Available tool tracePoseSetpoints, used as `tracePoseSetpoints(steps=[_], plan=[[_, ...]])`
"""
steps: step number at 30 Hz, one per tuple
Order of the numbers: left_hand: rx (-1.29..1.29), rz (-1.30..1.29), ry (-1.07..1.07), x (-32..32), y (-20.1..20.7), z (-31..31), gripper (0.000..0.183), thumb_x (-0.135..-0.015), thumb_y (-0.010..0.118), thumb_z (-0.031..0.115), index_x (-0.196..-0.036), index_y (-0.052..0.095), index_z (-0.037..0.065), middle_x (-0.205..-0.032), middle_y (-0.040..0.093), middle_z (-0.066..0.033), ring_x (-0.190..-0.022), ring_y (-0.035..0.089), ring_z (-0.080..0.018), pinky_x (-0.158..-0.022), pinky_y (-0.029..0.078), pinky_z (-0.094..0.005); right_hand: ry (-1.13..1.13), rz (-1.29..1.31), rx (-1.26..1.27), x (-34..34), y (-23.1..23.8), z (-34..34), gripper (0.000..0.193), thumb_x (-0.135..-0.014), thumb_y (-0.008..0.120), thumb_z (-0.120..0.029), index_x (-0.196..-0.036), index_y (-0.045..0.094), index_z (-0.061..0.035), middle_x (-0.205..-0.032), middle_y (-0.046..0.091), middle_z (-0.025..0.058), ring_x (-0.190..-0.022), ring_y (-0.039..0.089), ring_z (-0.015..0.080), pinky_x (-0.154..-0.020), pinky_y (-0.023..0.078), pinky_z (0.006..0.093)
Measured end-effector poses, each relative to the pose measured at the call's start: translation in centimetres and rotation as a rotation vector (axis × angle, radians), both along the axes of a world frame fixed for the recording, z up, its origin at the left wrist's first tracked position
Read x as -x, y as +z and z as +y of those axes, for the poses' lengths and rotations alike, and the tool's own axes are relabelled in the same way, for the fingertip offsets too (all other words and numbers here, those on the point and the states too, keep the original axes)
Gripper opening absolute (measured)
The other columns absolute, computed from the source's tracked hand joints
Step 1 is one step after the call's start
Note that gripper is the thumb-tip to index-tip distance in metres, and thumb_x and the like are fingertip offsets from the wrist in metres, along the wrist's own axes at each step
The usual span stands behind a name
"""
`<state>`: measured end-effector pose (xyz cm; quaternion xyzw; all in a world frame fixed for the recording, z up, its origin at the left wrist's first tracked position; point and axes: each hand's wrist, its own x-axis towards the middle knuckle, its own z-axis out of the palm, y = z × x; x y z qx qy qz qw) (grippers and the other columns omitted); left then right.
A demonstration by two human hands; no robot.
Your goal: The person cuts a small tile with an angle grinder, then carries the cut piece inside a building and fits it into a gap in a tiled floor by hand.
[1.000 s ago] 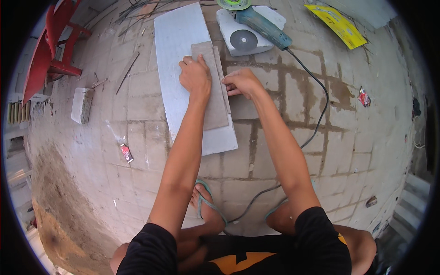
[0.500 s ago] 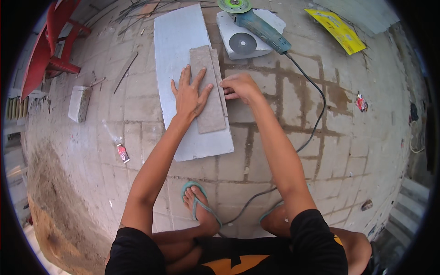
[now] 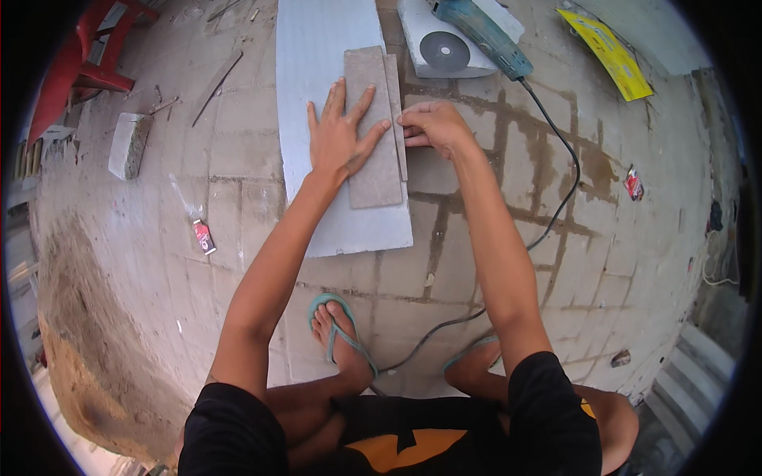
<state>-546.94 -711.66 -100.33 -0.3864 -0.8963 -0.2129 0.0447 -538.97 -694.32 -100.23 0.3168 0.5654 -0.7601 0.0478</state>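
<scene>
A grey-brown tile piece (image 3: 373, 178) lies on a long white slab (image 3: 325, 47) on the paved ground. My left hand (image 3: 340, 139) rests flat on the tile piece with fingers spread. A narrow strip of the same tile (image 3: 395, 103) lies along the piece's right edge. My right hand (image 3: 432, 125) pinches the strip's right side near its middle, fingers curled. Both forearms reach forward from my crouched body.
A blue-green angle grinder (image 3: 484, 32) lies on a white block (image 3: 421, 24) beside a loose cutting disc (image 3: 444, 50); its black cord (image 3: 556, 206) runs back toward my feet. A grey brick (image 3: 127, 144), red chair (image 3: 75, 63), yellow package (image 3: 609, 51) and small wrappers lie around.
My left hand went from curled on the tile piece's top to lying flat with fingers spread. The view has shifted slightly; my right hand stays at the strip.
</scene>
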Motion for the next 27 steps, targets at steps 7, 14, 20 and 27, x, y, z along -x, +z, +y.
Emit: tracePoseSetpoints(steps=[7,14,20,27], plan=[[0.013,0.000,0.012,-0.2,-0.2,0.2,0.061,-0.085,0.054,0.056,-0.138,0.047,0.027,-0.148,0.031,-0.0209,-0.138,0.028,-0.0326,-0.110,0.014,-0.0585,0.049,0.012,0.010,-0.1,-0.3,0.4,0.020,-0.082,0.068,-0.009,-0.093,0.064,0.0069,-0.086,0.063,0.0099,-0.075,0.061,0.0154,-0.067,0.058,0.0281],[0.023,0.001,0.021,-0.2,-0.5,0.3,0.057,-0.088,0.050,0.052,-0.139,0.045,0.028,-0.149,0.030,-0.0190,-0.139,0.027,-0.0317,-0.110,0.013,-0.0583,-0.009,0.020,0.036,-0.3,-0.6,0.2,0.021,-0.079,0.068,-0.005,-0.093,0.065,0.0096,-0.086,0.065,0.0132,-0.074,0.063,0.0193,-0.066,0.059,0.0301],[-0.010,-0.068,0.076,-0.5,-0.7,0.6,0.055,-0.092,0.047,0.046,-0.142,0.041,0.025,-0.149,0.027,-0.0212,-0.140,0.023,-0.0327,-0.111,0.008,-0.0573,-0.005,0.015,0.038,-0.3,-0.7,0.1,0.023,-0.080,0.069,-0.008,-0.095,0.064,0.0085,-0.087,0.064,0.0109,-0.076,0.062,0.0172,-0.068,0.058,0.0290],[0.232,-0.223,0.002,-6.9,3.9,-2.4,0.083,-0.076,0.060,0.064,-0.144,0.035,0.025,-0.140,0.025,-0.0368,-0.133,0.025,-0.0465,-0.107,0.010,-0.0598,0.001,0.033,0.018,-0.9,-1.6,0.6,0.024,-0.081,0.070,-0.009,-0.096,0.064,0.0076,-0.089,0.064,0.0099,-0.078,0.062,0.0163,-0.070,0.058,0.0292]])
